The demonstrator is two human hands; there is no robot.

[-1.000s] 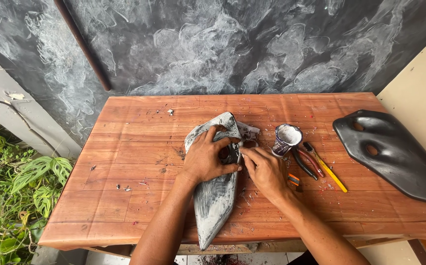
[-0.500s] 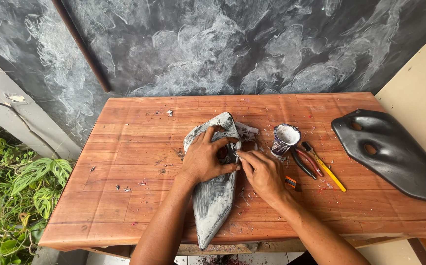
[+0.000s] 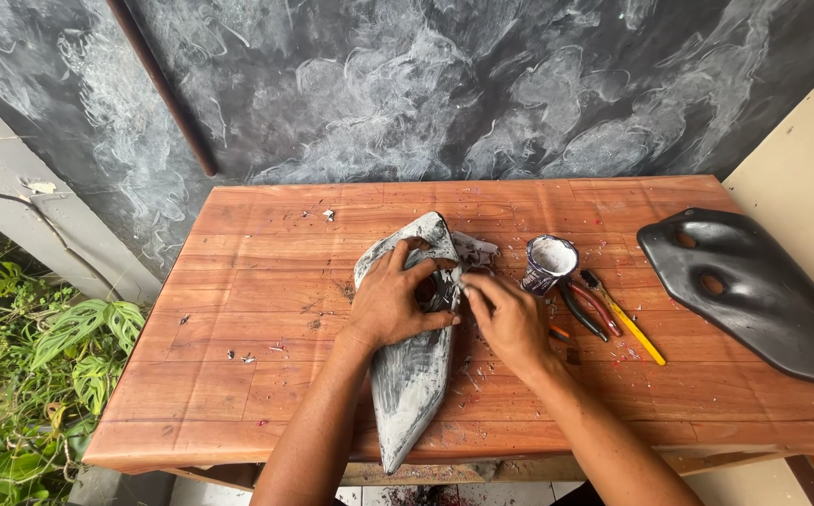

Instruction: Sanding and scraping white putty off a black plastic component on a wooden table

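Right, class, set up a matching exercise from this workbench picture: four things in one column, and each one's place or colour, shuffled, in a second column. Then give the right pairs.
Things:
1. grey panel
2. black panel
3. small tin
4. yellow-handled tool

Place or colour:
A. lies at the right end of the table, away from the hands
B. stands open, whitish inside, just right of the hands
C. under the left hand, its pointed tip toward the near edge
D. long and thin, lying beside the pliers

Pairs: 1-C, 2-A, 3-B, 4-D
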